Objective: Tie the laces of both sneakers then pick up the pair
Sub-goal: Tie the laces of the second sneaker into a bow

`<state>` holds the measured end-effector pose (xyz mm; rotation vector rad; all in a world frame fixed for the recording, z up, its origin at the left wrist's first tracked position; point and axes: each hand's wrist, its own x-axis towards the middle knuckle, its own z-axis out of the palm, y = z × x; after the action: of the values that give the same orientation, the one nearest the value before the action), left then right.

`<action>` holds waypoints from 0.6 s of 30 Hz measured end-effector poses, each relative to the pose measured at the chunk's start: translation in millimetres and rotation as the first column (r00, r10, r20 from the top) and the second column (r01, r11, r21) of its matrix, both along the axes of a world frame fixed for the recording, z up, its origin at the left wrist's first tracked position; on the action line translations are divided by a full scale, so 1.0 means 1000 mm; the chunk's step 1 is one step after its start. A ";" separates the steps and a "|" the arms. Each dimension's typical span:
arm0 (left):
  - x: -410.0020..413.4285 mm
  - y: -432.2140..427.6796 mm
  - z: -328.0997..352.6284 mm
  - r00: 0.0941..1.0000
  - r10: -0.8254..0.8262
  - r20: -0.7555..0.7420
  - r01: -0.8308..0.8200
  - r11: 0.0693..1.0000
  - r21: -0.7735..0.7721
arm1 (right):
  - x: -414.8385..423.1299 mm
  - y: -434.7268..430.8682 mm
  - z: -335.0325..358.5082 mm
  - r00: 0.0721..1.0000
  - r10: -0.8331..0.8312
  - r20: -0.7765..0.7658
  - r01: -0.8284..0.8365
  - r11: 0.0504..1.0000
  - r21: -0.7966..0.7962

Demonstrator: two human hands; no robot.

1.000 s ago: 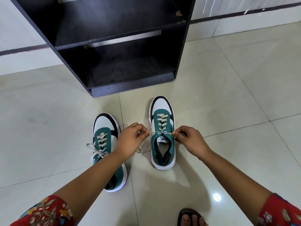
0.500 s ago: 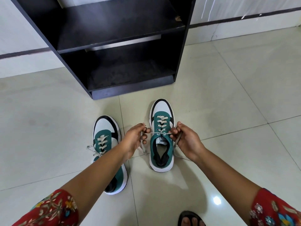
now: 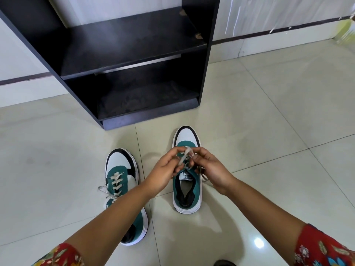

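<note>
Cream laces (image 3: 184, 157) pinched between fingertips of both hands, bunched and blurred above the tongue of the right sneaker (image 3: 187, 189). Left hand (image 3: 165, 170) fingers together, clamped on the lace from one side; right hand (image 3: 211, 169) fingers curled, clamped on it from the other, fingertips nearly touching. Sneaker toe just beyond the fingertips, heel opening just below the palms, sole flat on tiled floor (image 3: 269, 131). White tongue label directly under the fingers, dark lettering, not legible. Left sneaker (image 3: 120, 181) beside the left wrist, partly under the forearm, laces loose to its outer side. Black shelf unit (image 3: 124, 54) well beyond both hands
</note>
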<state>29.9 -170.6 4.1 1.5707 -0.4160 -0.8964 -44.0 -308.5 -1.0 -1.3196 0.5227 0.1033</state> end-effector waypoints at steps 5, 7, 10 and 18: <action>0.004 -0.003 -0.003 0.996 -0.018 -0.088 0.016 1.000 -0.017 | 0.000 0.002 0.002 0.999 0.022 0.037 -0.023 1.000 0.014; 0.006 -0.003 -0.005 0.988 0.010 -0.154 -0.009 1.000 0.003 | -0.001 0.002 0.003 0.994 0.071 0.087 -0.070 0.997 -0.008; 0.009 -0.004 -0.007 0.976 0.047 -0.214 -0.043 0.999 0.023 | -0.001 0.001 0.001 0.983 0.124 0.138 -0.123 0.992 -0.016; 0.010 -0.007 -0.008 0.956 0.164 -0.242 -0.148 0.985 0.085 | -0.003 -0.003 0.001 0.985 0.117 0.127 -0.109 0.992 -0.063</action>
<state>40.4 -177.3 -4.3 1.5043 -0.0830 -0.9771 -46.8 -311.8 0.4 -1.4008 0.3417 0.0960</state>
